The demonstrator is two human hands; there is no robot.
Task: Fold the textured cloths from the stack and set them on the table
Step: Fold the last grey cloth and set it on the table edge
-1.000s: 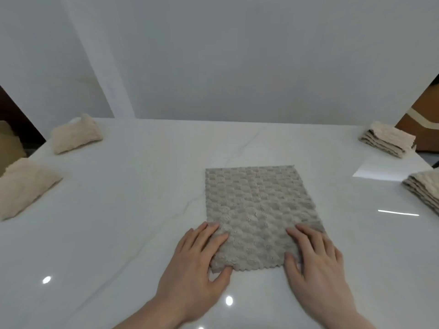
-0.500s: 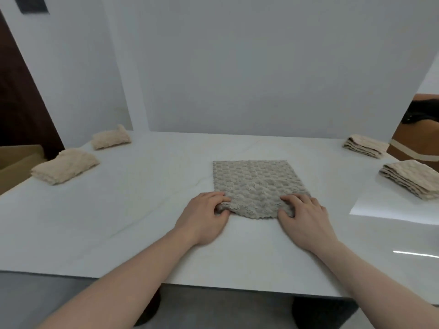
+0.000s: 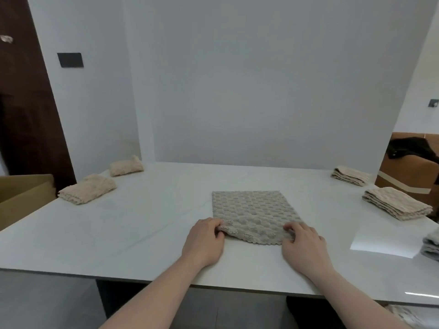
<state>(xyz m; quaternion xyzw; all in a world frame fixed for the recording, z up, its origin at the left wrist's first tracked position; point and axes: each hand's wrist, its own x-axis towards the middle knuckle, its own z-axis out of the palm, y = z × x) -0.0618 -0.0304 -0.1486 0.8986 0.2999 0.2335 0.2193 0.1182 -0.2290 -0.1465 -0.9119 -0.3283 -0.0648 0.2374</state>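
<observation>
A grey textured cloth [image 3: 251, 210] lies flat in the middle of the white table [image 3: 147, 224]. Its near edge is lifted off the tabletop. My left hand [image 3: 204, 242] pinches the near left corner with curled fingers. My right hand [image 3: 304, 245] pinches the near right corner the same way. Both forearms reach in from the table's front edge.
Two folded beige cloths [image 3: 88, 188] [image 3: 126, 165] lie at the far left. Stacks of cloths [image 3: 397, 205] [image 3: 351, 175] sit at the right, and another grey pile [image 3: 432, 245] is at the right edge. A cardboard box [image 3: 21, 198] stands left of the table.
Both hands went from lying flat on the cloth's near edge to pinching its near corners and lifting that edge. The camera has pulled back and tilted up.
</observation>
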